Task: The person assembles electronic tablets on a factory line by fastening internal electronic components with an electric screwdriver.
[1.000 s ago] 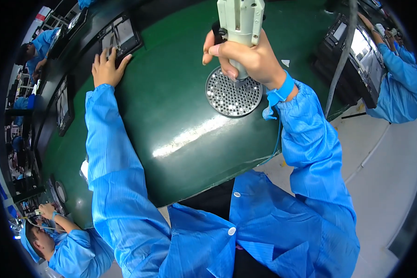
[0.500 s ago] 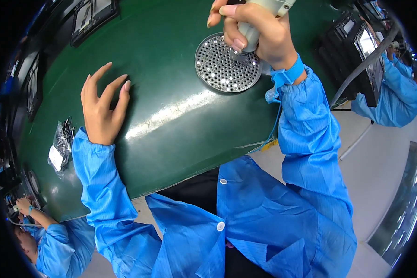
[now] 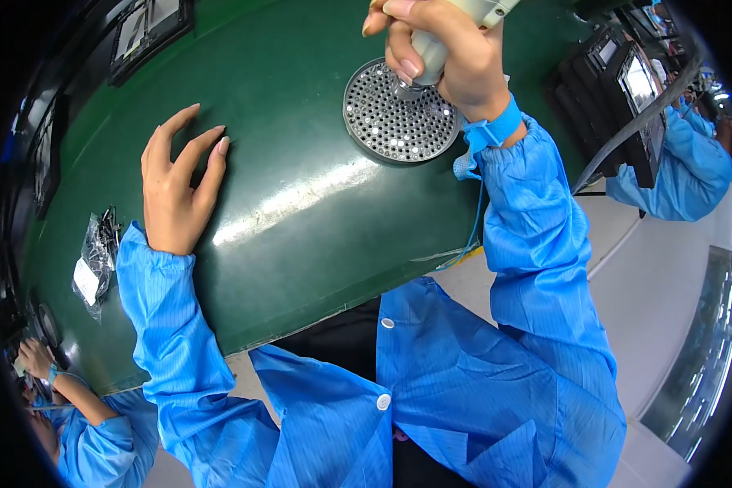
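Note:
My right hand is wrapped round a pale grey powered screwdriver. The tool slants down, its metal nose over the upper part of a round grey dish pierced with many small holes. Bright specks sit in several of the holes, too small to name. Whether the tip touches the dish is hidden under the nose. A blue wrist strap with a thin cord circles my right wrist. On the left, my left hand lies over the green tabletop, fingers spread and holding nothing.
A clear plastic bag of dark small parts lies left of my left forearm. Dark framed panels stand at the upper left. At the right are stacked black frames and a grey cable. Co-workers in blue sleeves sit on both sides.
My right hand and the screwdriver have shifted slightly left and up over the dish. My left hand keeps its pose. The whole view has moved a little.

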A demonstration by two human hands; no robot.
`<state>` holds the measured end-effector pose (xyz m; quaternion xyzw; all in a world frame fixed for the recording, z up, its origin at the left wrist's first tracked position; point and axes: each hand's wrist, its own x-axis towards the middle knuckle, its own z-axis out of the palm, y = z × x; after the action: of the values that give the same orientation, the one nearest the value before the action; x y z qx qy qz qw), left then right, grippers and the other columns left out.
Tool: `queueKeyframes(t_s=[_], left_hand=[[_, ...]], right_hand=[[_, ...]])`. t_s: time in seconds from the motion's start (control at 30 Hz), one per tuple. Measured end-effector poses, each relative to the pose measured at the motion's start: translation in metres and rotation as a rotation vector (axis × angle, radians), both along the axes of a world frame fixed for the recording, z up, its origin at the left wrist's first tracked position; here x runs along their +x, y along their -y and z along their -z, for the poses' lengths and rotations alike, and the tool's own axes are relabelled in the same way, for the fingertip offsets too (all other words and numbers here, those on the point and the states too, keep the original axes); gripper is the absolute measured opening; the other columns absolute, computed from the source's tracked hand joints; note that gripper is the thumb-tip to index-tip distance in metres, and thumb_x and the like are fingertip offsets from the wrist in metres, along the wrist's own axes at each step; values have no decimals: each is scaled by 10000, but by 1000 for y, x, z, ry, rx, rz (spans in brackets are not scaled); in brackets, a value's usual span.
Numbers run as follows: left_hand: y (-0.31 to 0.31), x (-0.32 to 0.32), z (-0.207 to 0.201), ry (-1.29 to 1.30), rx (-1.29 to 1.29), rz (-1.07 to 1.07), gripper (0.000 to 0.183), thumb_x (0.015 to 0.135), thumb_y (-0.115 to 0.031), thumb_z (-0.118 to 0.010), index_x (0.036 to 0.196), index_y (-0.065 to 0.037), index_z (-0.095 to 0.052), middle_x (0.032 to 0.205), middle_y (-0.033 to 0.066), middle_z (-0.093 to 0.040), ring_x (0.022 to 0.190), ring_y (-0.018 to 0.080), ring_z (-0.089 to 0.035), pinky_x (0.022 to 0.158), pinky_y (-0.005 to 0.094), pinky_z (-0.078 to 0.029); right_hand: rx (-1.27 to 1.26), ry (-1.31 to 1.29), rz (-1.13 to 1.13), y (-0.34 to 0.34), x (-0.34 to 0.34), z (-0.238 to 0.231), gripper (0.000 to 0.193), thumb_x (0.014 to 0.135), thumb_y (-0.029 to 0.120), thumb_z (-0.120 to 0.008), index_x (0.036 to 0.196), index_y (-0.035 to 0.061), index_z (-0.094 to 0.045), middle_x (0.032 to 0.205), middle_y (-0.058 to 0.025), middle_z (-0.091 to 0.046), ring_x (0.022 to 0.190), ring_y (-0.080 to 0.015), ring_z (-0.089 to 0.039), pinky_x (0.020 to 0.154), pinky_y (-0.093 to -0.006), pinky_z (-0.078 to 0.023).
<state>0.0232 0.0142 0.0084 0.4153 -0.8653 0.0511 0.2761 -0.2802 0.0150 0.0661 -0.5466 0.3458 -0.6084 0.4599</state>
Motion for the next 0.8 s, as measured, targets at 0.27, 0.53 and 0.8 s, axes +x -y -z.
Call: queueKeyframes(t_s=[0.27,0.53,0.8], left_hand=[[2,1,2,-11,26,5,187,879,-101,-713,1051,-30,-733,1272,146,-598,1146,313,-606,936,391,-505],[2,2,4,-8,41,7,191,886,-107,-710,1057,-25,-730,1283,146,-588,1147,311,-607,924,392,-514],[3,1,4,3,51,-3,198,891,-105,-705,1071,-26,-729,1293,148,-580,1151,316,-609,925,390,-522]], right_hand=[[-24,18,-17,7,3,5,156,868,70,-603,943,-65,-630,734,-131,-670,428,-113,-521,431,-277,-471],[-23,25,-29,9,4,7,163,868,82,-609,949,-58,-627,747,-130,-675,424,-110,-513,429,-276,-464],[-33,-27,-36,6,3,3,150,875,90,-600,845,-55,-630,602,-92,-603,416,-117,-506,423,-267,-438]])
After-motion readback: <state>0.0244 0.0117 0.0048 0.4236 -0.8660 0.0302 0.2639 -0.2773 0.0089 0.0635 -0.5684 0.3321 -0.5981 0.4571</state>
